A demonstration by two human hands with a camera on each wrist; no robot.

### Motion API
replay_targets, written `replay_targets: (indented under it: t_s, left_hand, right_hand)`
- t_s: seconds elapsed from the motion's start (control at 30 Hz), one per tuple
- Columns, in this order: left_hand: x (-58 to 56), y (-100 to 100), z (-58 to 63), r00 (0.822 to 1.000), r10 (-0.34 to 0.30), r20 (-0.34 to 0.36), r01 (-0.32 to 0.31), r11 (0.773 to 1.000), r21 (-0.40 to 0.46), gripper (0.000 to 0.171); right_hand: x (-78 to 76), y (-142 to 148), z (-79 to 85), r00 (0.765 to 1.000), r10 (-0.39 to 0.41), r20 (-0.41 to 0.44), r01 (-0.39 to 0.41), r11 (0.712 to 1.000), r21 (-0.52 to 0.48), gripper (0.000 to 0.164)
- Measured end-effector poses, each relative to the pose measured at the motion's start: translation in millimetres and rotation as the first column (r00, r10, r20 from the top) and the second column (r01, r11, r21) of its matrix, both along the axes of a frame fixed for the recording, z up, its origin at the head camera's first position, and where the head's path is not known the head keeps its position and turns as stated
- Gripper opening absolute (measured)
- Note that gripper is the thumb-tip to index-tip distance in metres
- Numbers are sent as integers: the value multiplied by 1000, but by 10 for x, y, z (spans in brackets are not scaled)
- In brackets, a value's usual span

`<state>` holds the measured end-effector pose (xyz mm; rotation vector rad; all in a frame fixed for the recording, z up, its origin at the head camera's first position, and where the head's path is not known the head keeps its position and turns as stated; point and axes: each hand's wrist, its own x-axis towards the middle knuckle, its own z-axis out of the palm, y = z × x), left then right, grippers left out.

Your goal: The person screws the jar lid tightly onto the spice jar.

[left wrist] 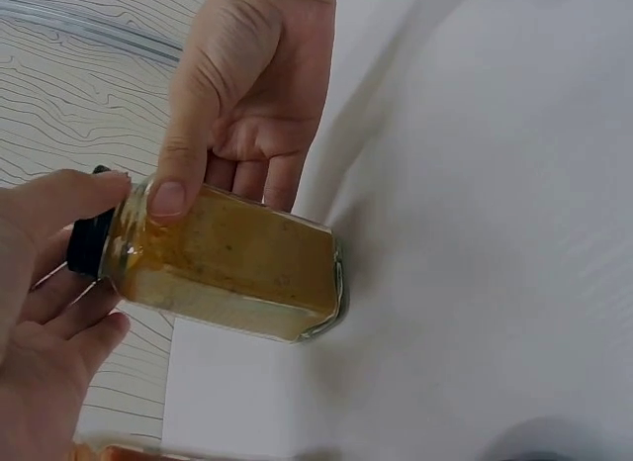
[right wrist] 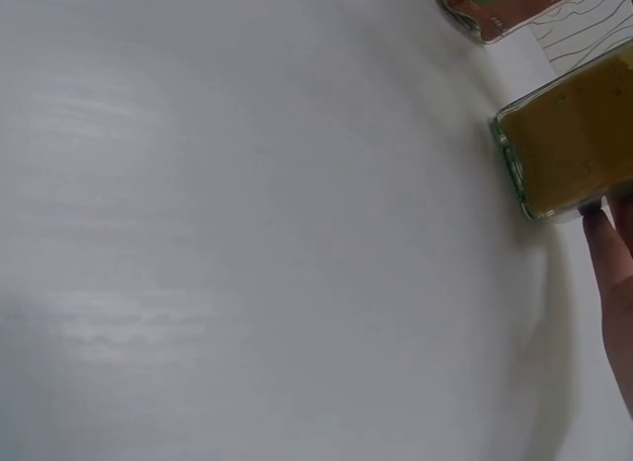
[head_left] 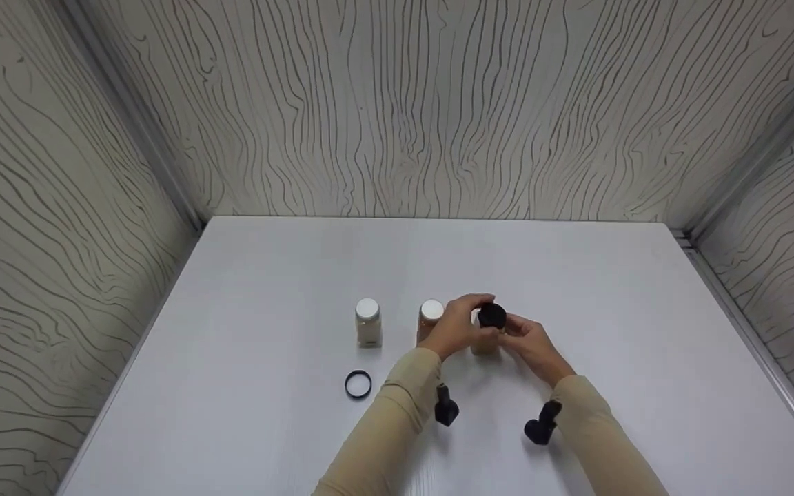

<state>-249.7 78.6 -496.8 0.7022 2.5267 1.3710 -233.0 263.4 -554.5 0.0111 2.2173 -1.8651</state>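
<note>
A square glass spice jar (left wrist: pixel 237 263) filled with yellow-brown powder is upright near the middle of the table. Its black cap (head_left: pixel 492 315) is between the thumb and fingers of my left hand (head_left: pixel 453 331), which pinches it from the left. On the other side, my right hand (head_left: pixel 533 348) grips the jar's body just under the cap, its thumb (left wrist: pixel 170 196) lying against the glass near the neck. In the right wrist view only the lower part of the jar shows, with a few fingertips at its side.
Just left of the held jar is a white-topped jar (head_left: pixel 431 311) with reddish-brown contents, partly covered by my left hand. Another white-topped jar (head_left: pixel 368 320) with paler contents is farther left. A black ring (head_left: pixel 358 373) lies in front of it. Patterned walls (head_left: pixel 404 110) enclose the white table (head_left: pixel 266 289).
</note>
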Motion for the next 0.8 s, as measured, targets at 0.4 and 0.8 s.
replay_targets:
  t_s: [0.4,0.8]
  left_hand:
    - [22,-6,11,1000,-3,-10,3,1000,-1,54]
    - [13,-10,7,999,-23,-43,23,1000,0,52]
  right_hand:
    - [-4,-1,-56,1000,-13,10,13,998,54,66]
    - [23,-14,-51,1000,-10,6,10,1000,-23,67]
